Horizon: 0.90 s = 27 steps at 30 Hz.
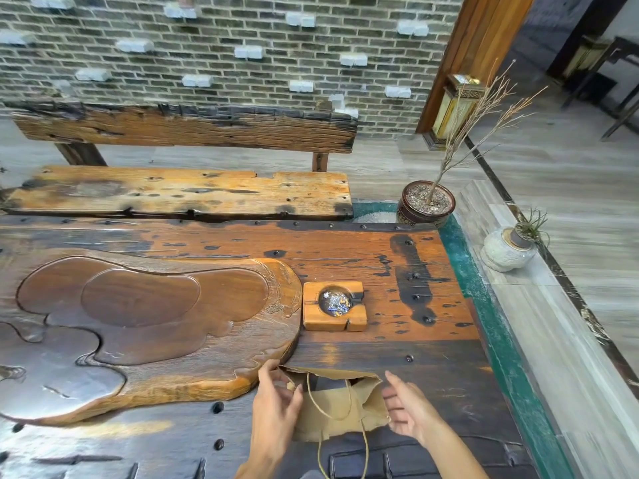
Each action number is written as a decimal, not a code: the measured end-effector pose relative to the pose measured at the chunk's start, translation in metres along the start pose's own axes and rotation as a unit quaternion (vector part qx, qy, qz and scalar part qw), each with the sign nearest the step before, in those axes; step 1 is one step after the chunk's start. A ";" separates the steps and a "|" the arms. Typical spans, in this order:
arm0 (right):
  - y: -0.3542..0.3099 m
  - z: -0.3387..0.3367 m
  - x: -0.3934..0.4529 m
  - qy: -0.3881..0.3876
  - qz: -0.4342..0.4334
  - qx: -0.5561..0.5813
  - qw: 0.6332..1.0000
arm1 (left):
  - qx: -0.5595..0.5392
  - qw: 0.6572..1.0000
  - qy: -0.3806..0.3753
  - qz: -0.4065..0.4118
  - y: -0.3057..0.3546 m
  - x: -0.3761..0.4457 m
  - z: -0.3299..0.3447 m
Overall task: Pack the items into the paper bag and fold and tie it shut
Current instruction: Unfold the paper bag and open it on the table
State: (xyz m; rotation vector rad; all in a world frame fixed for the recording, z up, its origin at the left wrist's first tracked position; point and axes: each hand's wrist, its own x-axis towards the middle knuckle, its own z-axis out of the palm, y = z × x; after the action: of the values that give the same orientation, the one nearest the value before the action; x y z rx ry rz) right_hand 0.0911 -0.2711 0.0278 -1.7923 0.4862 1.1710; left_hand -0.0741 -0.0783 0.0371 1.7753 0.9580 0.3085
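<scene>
A brown paper bag (337, 406) stands on the dark wooden table (397, 361) near its front edge, its mouth open toward the far side and dark inside. Two thin cord handles hang from it, one looped over its near face, the other dangling past the table edge. My left hand (275, 402) pinches the bag's left rim between thumb and fingers. My right hand (408, 407) is at the bag's right side, fingers spread, touching or almost touching the paper. No loose items are visible outside the bag.
A square wooden ashtray (334, 305) with litter sits just beyond the bag. A large carved wooden tea tray (138, 326) fills the table's left. A bench (179, 191) stands behind, a potted dry twig (427, 202) at the far right corner, a white pot (506, 248) on the ledge.
</scene>
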 end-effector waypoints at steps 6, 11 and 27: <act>0.017 -0.014 -0.033 0.056 -0.097 -0.073 0.991 | 0.026 0.999 0.009 0.020 -0.002 -0.001 0.000; 0.013 -0.009 -0.075 -0.049 -0.181 -0.151 0.971 | 0.082 0.994 -0.001 0.077 -0.007 0.003 0.002; -0.026 0.094 -0.033 -0.041 -0.254 -0.396 0.882 | 0.108 0.992 -0.057 0.007 0.001 0.016 -0.010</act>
State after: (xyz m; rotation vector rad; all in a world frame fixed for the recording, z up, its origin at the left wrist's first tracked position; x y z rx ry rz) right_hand 0.0461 -0.1830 0.0563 -2.3280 -0.5936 1.1232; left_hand -0.0700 -0.0602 0.0386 1.9748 0.9243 0.1133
